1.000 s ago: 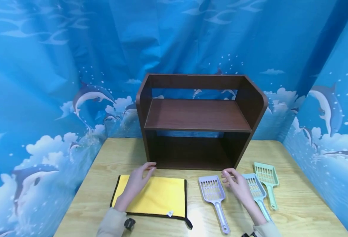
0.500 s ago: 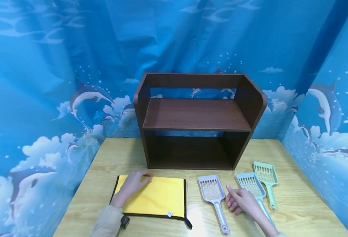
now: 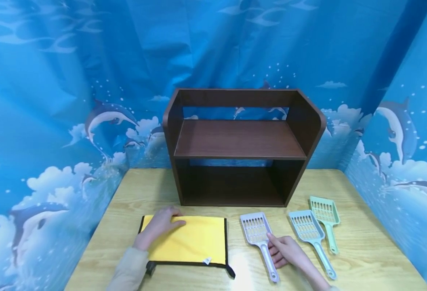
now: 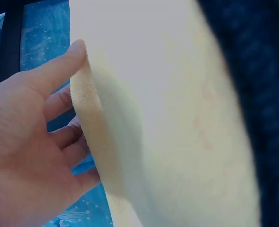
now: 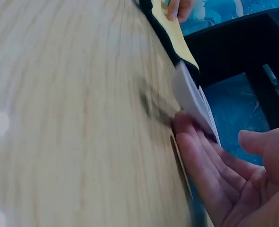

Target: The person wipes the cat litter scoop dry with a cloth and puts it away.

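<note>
Yellow cloth (image 3: pixel 198 238): lies on the worktop (image 3: pixel 133 194), on the near side of the shelf unit (image 3: pixel 240 139) and toward its left; black-edged, with a loop (image 3: pixel 230 270) at the near right corner.
Left hand (image 3: pixel 162 223): thumb on the cloth by its far edge, fingers beyond; the edge appears pinched between them.
Purple scoop (image 3: pixel 255 228): right of the cloth and apart from it, handle toward the near side.
Right hand (image 3: pixel 285 251): reaches the scoop's neck from the right; the wrist view shows thumb and fingers apart, so no firm grip is confirmed.
Cloth risk: a lift from this off-centre hold could let the right end sag, drag or unfold.
Scoop risk: if raised on the fingertips alone, the scoop could pivot or drop, the thumb giving no evident clamp.
Neighbour risk: blue scoop (image 3: pixel 307 225) and green scoop (image 3: pixel 324 210) lie close together at right; a rightward sweep of the forearm could knock the blue one.
Shelf risk: a far-going push by the left fingers could bump the unit's base.
</note>
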